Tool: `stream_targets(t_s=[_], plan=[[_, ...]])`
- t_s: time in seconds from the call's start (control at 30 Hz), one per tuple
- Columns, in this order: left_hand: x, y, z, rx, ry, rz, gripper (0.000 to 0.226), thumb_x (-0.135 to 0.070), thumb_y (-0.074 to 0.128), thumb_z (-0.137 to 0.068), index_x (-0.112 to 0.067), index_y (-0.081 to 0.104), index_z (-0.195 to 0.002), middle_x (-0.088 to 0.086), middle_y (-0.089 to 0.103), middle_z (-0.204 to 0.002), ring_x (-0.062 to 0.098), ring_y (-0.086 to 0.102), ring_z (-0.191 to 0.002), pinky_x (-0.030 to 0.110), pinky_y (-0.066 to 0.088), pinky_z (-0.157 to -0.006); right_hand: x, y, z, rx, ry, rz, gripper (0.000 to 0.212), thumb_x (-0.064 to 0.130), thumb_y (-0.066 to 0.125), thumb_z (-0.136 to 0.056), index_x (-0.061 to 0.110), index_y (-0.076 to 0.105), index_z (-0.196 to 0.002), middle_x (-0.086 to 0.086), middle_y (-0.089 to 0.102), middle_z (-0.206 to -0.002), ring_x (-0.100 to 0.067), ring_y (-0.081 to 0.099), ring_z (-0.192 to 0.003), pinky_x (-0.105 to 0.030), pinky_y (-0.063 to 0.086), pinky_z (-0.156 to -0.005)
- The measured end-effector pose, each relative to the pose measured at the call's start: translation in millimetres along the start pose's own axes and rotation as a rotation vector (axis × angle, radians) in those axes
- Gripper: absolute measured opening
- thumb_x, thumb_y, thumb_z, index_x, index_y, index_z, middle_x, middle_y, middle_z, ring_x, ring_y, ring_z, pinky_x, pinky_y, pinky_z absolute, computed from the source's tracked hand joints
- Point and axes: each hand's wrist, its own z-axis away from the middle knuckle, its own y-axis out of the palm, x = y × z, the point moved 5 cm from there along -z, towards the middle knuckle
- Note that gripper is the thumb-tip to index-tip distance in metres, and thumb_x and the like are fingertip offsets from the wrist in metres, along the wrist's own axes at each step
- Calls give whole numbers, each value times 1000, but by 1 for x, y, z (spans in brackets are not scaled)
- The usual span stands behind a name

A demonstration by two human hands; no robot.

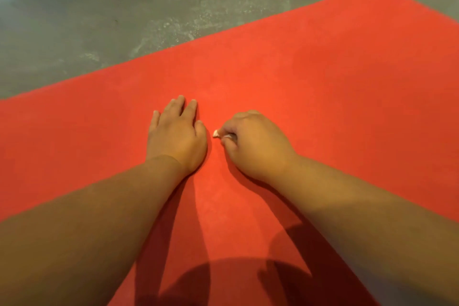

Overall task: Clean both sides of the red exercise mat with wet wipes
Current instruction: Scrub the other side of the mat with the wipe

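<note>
Now resting left hand flat on red exercise mat, fingers lying straight and released; clenching right hand just beside it around a small white wet wipe, letting only a tip peek out toward the left hand; keeping both hands near the middle of the mat, spread flat over grey concrete floor

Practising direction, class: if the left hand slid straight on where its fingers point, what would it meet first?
The left hand would likely cross only bare red mat, then reach its far edge and the grey floor.
</note>
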Motion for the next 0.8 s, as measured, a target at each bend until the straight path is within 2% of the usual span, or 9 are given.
stream_targets(t_s=[0.07,0.2,0.23,0.3,0.37,0.5,0.6,0.7,0.8], plan=[[0,0,0,-8,7,2,53,-31,38,-97,-22,33,-148,3,23,-158,16,16,-146,40,8,-118,-22,-7,-12,-4,6,54,21,31,56,-89,21,71,-99,-3,69,-99,-27,55,-93,-36,44,-82],[3,1,-1,-36,5,32,50,-31,40,-96,-24,39,-146,3,29,-156,18,22,-144,40,11,-119,-102,-34,-52,-163,418,140,22,25,54,-89,16,72,-100,-13,69,-103,-36,57,-101,-37,46,-80],[4,1,-3,-53,7,38,49,-31,40,-95,-24,43,-143,4,33,-154,20,27,-142,40,15,-118,-105,-33,-55,-199,459,119,23,22,53,-89,15,72,-101,-14,69,-104,-36,57,-103,-37,46,-81],[6,-1,-6,-96,3,53,50,-33,38,-89,-25,54,-135,5,46,-144,25,40,-132,40,27,-112,-82,-19,-53,-186,402,95,25,19,51,-90,14,72,-102,-13,68,-107,-34,57,-104,-34,44,-85],[8,-3,-10,-144,-7,62,48,-33,38,-84,-26,62,-125,3,56,-131,28,50,-118,39,36,-100,-36,-2,-38,-182,218,20,25,18,51,-89,18,72,-101,-9,67,-103,-30,56,-101,-33,42,-86],[12,-9,-25,-191,22,48,38,-33,43,-83,-26,70,-109,5,61,-109,34,53,-98,41,41,-82,13,14,-7,-119,-35,-81,22,27,51,-85,22,72,-91,-1,62,-84,-25,54,-84,-38,47,-73],[15,-10,-38,-181,65,44,33,-38,44,-83,-25,69,-101,7,58,-100,34,52,-94,41,41,-80,-31,6,-37,-119,44,43,24,32,51,-89,23,72,-97,-1,68,-94,-28,56,-92,-39,48,-79],[19,-11,-56,-169,111,62,24,-38,50,-88,-20,67,-91,7,57,-90,33,54,-90,38,42,-79,-98,-22,-69,-194,357,126,22,28,55,-89,18,72,-100,-10,70,-101,-34,57,-99,-36,47,-81],[23,-9,-73,-178,120,48,19,-36,59,-89,-17,62,-84,7,56,-89,32,54,-91,38,40,-79,-84,-10,-71,-210,343,146,20,18,54,-89,14,71,-99,-11,67,-102,-33,56,-99,-34,42,-81]])
